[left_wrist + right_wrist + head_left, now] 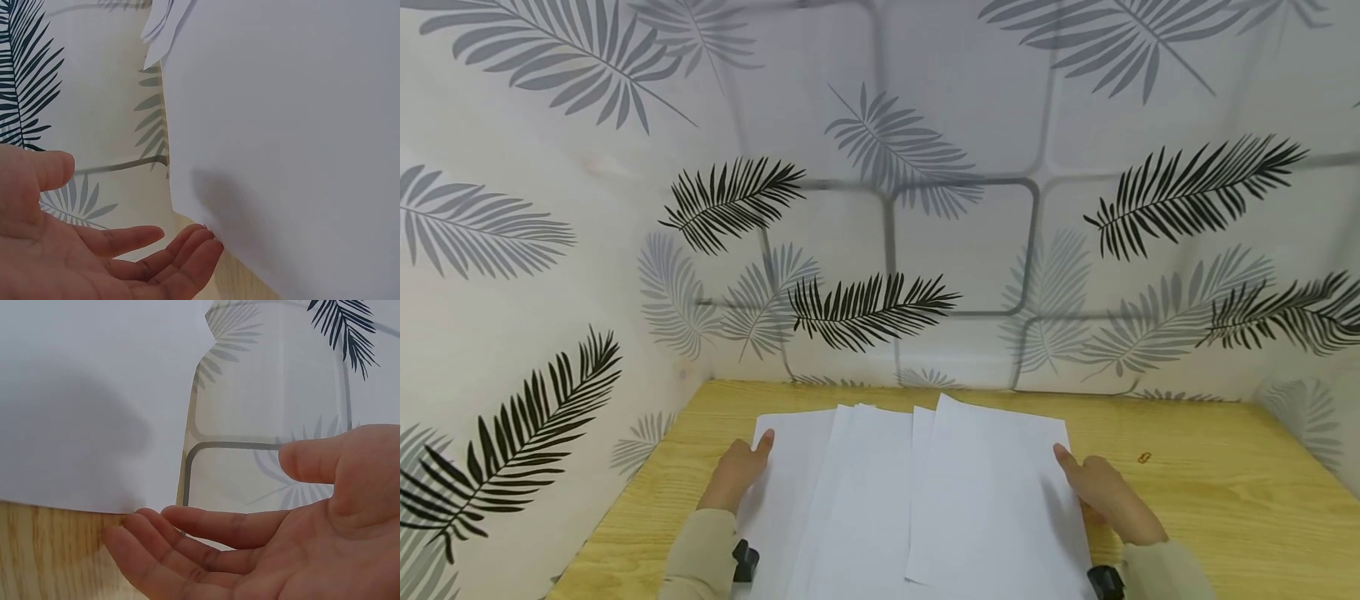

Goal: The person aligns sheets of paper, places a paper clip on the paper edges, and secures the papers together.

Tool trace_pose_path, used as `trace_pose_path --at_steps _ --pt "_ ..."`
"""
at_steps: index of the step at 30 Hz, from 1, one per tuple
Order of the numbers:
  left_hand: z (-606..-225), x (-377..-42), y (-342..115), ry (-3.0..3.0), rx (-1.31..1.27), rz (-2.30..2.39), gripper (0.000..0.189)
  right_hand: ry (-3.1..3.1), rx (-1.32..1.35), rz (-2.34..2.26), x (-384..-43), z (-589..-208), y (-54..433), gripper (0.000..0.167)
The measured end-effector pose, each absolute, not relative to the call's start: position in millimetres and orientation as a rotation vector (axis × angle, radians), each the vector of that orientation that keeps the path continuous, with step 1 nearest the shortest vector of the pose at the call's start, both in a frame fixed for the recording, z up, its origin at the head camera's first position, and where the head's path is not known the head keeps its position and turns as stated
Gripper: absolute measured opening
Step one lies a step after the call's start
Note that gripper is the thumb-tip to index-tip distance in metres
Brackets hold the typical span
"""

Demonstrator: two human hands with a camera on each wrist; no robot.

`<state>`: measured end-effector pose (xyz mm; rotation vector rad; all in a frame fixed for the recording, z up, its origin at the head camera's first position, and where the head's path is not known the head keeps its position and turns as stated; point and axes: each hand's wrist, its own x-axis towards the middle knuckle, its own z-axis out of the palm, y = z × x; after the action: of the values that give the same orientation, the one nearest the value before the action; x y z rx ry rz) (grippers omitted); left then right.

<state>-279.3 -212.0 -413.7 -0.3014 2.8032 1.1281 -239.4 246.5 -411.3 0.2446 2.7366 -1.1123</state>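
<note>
White sheets (865, 500) between left hand (735, 473) and right hand (1103, 487)

A leaf-printed backdrop (955, 100) fills the upper part of the head view, rising behind the table (1225, 483) and along both its sides. The table's yellow wood shows as a narrow strip left of the sheets and a far broader stretch to the right, with a shallow band between their top edges and the back edge. The sheets lie near the middle, overlapping unevenly, their top edges stepped; the one on top at the right sits slightly turned, its upper left corner jutting past its neighbours. Pale sleeves (700, 542) reach in from the near side. The left hand has its fingers loosely extended and thumb spread away, fingertips touching the paper's edge. The right hand is much the same, thumb apart, fingertips at the opposite edge. A dark device (745, 562) sits at the left wrist. Smallest is an orange clip (1144, 457), on the table near the right hand, apart from the paper
</note>
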Motion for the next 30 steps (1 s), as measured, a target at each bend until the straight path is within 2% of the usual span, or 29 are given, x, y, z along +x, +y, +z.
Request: trace_pose_path --at_steps 8,15,30 --pt "-419 -281 -216 2.754 -0.297 1.208 0.073 2.685 0.290 -1.207 -239 -415 244 0.066" --pt "-420 -282 -210 2.700 -0.297 1.293 0.077 2.607 0.297 -1.305 -242 -414 239 0.070" --pt "-417 -280 -189 2.690 -0.294 1.300 0.078 2.591 0.306 -1.339 -242 -411 229 0.063"
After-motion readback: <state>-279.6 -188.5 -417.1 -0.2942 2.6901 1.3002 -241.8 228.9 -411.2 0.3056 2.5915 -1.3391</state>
